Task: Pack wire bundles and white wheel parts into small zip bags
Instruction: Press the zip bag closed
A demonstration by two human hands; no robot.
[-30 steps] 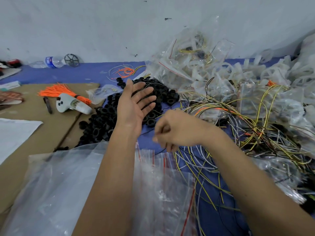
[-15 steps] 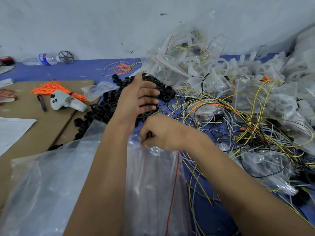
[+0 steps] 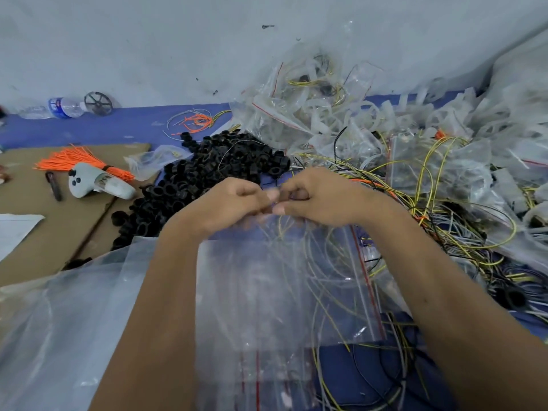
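Between left hand and right hand, zip bag hangs pinched.

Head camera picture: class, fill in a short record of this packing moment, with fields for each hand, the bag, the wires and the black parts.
left hand: pinches the top edge of the zip bag
right hand: pinches the same edge, beside the left
zip bag: clear, raised over the table, nothing seen inside
wires: loose yellow, grey and black tangle to the right
black rings: heaped beyond the hands
filled bags: piled against the wall
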